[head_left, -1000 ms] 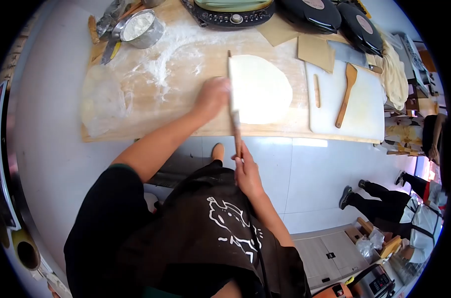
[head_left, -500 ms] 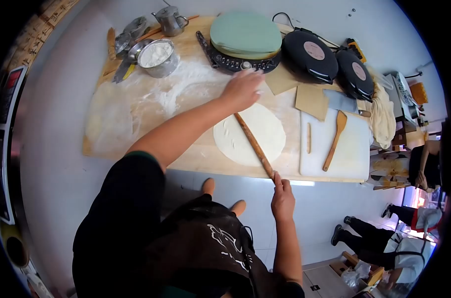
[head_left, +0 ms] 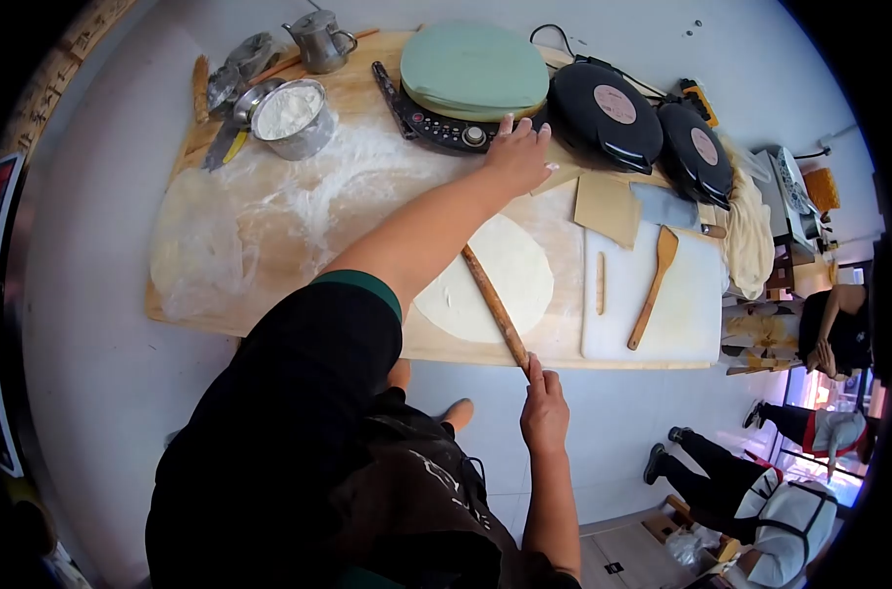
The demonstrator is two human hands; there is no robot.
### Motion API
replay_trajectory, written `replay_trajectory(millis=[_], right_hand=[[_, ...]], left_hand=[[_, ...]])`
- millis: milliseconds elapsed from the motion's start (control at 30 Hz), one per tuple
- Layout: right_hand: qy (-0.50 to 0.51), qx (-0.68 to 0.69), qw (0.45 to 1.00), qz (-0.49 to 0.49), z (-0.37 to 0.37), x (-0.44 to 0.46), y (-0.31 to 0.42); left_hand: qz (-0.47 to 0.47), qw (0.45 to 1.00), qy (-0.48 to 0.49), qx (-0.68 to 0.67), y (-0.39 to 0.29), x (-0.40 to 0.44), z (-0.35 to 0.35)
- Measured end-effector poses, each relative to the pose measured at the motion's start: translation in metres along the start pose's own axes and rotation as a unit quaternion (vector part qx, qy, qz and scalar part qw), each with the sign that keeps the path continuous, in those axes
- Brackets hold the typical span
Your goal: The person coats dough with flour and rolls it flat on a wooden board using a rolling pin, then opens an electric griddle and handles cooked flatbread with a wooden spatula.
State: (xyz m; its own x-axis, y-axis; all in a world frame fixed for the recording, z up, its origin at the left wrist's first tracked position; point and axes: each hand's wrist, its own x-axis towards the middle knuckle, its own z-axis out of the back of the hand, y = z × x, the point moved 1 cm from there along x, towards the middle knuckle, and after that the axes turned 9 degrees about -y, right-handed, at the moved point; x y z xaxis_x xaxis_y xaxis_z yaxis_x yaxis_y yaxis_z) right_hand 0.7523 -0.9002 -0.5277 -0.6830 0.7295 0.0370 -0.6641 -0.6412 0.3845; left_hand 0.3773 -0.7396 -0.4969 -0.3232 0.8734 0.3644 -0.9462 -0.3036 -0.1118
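My right hand [head_left: 544,410] is closed round the near end of a thin wooden rolling pin [head_left: 493,302]. The pin lies slantwise over a round, flat sheet of dough [head_left: 517,275] at the table's front edge; my left forearm hides its far end. My left hand [head_left: 519,157] is stretched out with fingers apart, at the front edge of a black electric appliance with a control panel [head_left: 444,131]. A stack of pale green round sheets [head_left: 475,67] lies on that appliance. Whether the fingertips touch the panel, I cannot tell.
Two black round electric pans [head_left: 608,116] stand at the back right. A cleaver [head_left: 667,206], brown card [head_left: 608,208] and a white board [head_left: 689,304] with a wooden spatula [head_left: 654,287] lie right. A flour pot [head_left: 294,120] and metal kettle [head_left: 320,41] stand left. People [head_left: 797,520] are beyond.
My left hand has moved right, to the appliance's front edge, and its fingers have spread. My right hand still holds the rolling pin. The whole view has shifted slightly.
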Motion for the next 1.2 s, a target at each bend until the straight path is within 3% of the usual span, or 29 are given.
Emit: replay_trajectory(millis=[167, 267, 300, 333, 367, 400, 433, 533, 633, 733, 800, 867, 933, 967, 1000, 1033, 1067, 1133, 1200], right_hand=[[0.001, 0.003, 1.000, -0.002, -0.009, -0.002, -0.007], [-0.010, 0.046, 0.999, -0.001, -0.008, -0.001, -0.010], [-0.026, 0.053, 0.998, 0.004, -0.004, -0.001, -0.013], [-0.045, 0.062, 0.997, 0.013, -0.003, 0.001, -0.016], [-0.051, 0.068, 0.996, 0.010, -0.003, 0.000, -0.020], [-0.063, 0.072, 0.995, 0.011, -0.002, 0.006, -0.027], [-0.078, 0.069, 0.995, 0.014, -0.002, 0.007, -0.030], [-0.080, 0.050, 0.995, 0.035, -0.008, 0.012, -0.037], [-0.094, 0.030, 0.993, 0.058, -0.013, 0.011, -0.038], [-0.090, 0.020, 0.994, 0.059, -0.018, 0.008, -0.040], [-0.065, 0.025, 0.996, 0.050, -0.010, 0.009, -0.036], [-0.066, 0.024, 0.996, 0.059, -0.009, 0.005, -0.033], [-0.077, 0.020, 0.994, 0.072, -0.007, 0.005, -0.031], [-0.081, 0.018, 0.993, 0.081, -0.007, 0.002, -0.029], [-0.089, 0.018, 0.992, 0.090, -0.007, 0.001, -0.027], [-0.074, 0.020, 0.993, 0.090, -0.006, -0.001, -0.024], [-0.055, 0.024, 0.994, 0.089, -0.002, -0.010, -0.019], [-0.037, 0.048, 0.995, 0.084, -0.002, -0.034, -0.009], [0.006, 0.107, 0.991, 0.081, -0.019, -0.065, -0.004]], left_hand=[[0.033, 0.996, -0.072, -0.046, -0.003, -0.011, -0.016], [0.007, 0.985, -0.015, -0.170, 0.021, -0.069, 0.008], [0.048, 0.961, -0.177, -0.209, 0.033, -0.106, 0.002], [0.147, 0.967, -0.100, -0.184, 0.044, -0.135, 0.022], [0.191, 0.958, -0.100, -0.187, 0.068, -0.171, 0.016], [0.267, 0.956, 0.059, -0.103, 0.091, -0.199, 0.008], [0.355, 0.918, 0.122, -0.125, 0.104, -0.230, -0.005], [0.399, 0.896, 0.139, -0.138, 0.074, -0.274, 0.021], [0.323, 0.938, 0.085, -0.096, 0.051, -0.277, 0.014], [0.317, 0.941, 0.092, -0.076, 0.051, -0.269, 0.002], [0.414, 0.823, 0.093, -0.378, 0.047, -0.234, 0.017], [0.453, 0.639, 0.018, -0.622, 0.022, -0.185, 0.056], [0.311, 0.849, -0.021, -0.427, -0.003, -0.149, 0.057], [0.159, 0.925, -0.018, -0.344, -0.010, -0.154, 0.032], [-0.001, 0.969, -0.018, -0.247, -0.012, -0.166, -0.007], [-0.159, 0.977, -0.017, -0.139, -0.012, -0.176, -0.029], [-0.223, 0.963, 0.114, -0.103, -0.011, -0.193, -0.010], [-0.253, 0.954, 0.120, -0.103, 0.010, -0.226, 0.008], [-0.247, 0.942, 0.189, -0.128, 0.040, -0.268, 0.044]])
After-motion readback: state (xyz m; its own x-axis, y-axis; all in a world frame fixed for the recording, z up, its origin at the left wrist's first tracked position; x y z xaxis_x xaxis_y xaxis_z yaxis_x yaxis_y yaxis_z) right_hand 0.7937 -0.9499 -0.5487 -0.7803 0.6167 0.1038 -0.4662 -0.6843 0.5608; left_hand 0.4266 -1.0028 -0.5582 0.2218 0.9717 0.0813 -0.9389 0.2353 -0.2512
